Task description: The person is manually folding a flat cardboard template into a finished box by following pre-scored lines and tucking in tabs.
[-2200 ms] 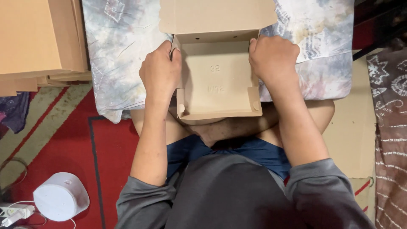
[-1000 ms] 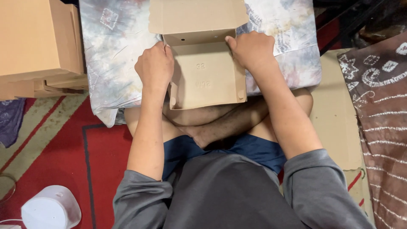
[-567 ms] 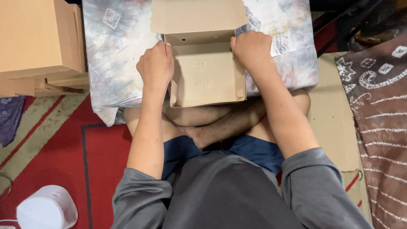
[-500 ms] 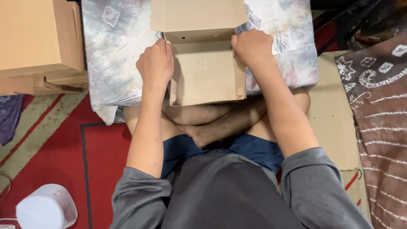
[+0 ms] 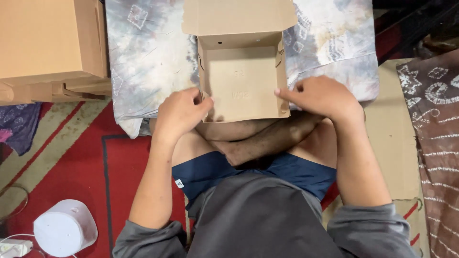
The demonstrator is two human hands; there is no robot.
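A small brown cardboard box (image 5: 241, 76) lies open on a grey tie-dye cushion (image 5: 148, 52) in front of my crossed legs, its lid flap standing up at the far side. My left hand (image 5: 179, 112) pinches the box's near left corner with thumb and fingers. My right hand (image 5: 320, 95) sits at the near right corner, fingertips touching the right wall. The inside of the box is bare.
A stack of flat and folded cardboard boxes (image 5: 48, 43) stands at the upper left. A white round device (image 5: 64, 228) with a cable lies on the red patterned rug at the lower left. Flat cardboard sheet (image 5: 394, 143) and a brown patterned cloth (image 5: 437, 124) lie to the right.
Both hands slid from the box's far side walls down to its near corners. The side walls now stand upright and the box interior shows fully.
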